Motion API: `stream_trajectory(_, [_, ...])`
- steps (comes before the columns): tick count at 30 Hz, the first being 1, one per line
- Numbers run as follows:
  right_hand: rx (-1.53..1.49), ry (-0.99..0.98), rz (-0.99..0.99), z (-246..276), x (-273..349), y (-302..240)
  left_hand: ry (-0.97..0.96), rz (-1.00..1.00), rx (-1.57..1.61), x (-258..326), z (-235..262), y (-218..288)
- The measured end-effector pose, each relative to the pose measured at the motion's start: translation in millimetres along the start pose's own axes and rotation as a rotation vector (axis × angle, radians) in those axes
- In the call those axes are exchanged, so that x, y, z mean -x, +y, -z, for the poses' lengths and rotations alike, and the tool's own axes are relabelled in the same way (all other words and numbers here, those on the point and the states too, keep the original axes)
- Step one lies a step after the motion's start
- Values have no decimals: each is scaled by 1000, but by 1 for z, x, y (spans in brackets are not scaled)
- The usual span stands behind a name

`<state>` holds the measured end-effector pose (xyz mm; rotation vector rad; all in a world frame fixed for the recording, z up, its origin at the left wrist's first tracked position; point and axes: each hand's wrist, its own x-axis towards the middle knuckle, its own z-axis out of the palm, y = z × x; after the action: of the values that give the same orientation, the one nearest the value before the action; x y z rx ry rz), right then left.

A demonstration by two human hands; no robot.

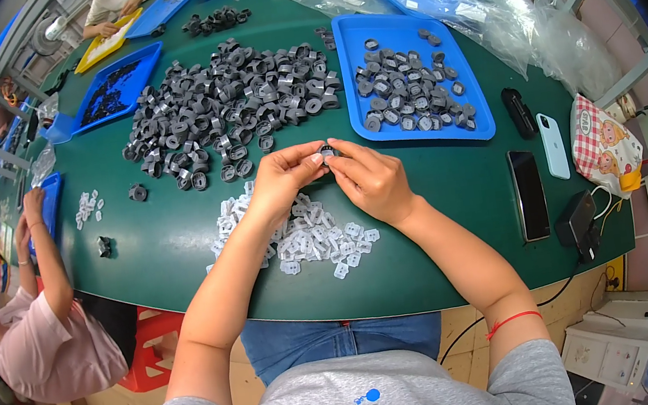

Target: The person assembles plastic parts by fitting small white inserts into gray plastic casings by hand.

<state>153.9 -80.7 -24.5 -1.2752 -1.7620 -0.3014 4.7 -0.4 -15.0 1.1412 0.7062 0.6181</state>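
Between the fingertips of both hands is a small dark grey plastic housing (327,151), held above the table. My left hand (287,176) pinches it from the left, thumb and forefinger closed. My right hand (374,179) grips its other side, also closed; its details are mostly covered by fingers. Under and beside my hands lies a pile of small whitish plastic pieces with holes (320,236). Beyond them spreads a big heap of dark grey ring-shaped housings (231,99). At the far right, a blue tray (422,132) contains several similar grey parts.
A blue tray of black bits (143,62) stands far left. Clear plastic bags (471,12) lie at the back right. A black phone (529,194), a light blue phone (553,145), and a black box with cables (577,225) sit right. A co-worker (61,339) works at left.
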Motion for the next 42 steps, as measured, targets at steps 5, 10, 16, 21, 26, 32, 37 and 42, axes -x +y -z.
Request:
stream_trajectory(5, [-39,-2,-87,-2,0,-7,-8,-10,21,0,-1,-3])
stream_trajectory(10, [-398,-107,-431,-5,3,-2,7,-40,-86,-1,-3,-4])
stream_trajectory(16, [-771,-16,-736,-9,2,-1,-17,-28,-152,-2,-3,-4])
stream_trajectory(21, [-672,-162,-701,-9,5,1,-35,-140,-276,2,-6,-6])
stream_trajectory(26, [-806,-64,-754,-14,4,0,17,-155,-190,-1,-9,-7])
stream_trajectory(32, [-1028,-71,-1005,-9,-3,-2,61,-166,-175,2,-9,-8])
stream_trajectory(37, [-873,-106,-931,-9,-2,3,85,-229,-274,0,-10,-11])
stream_trajectory(42, [-916,-62,-934,-12,1,2,76,-253,-296,0,-11,-13])
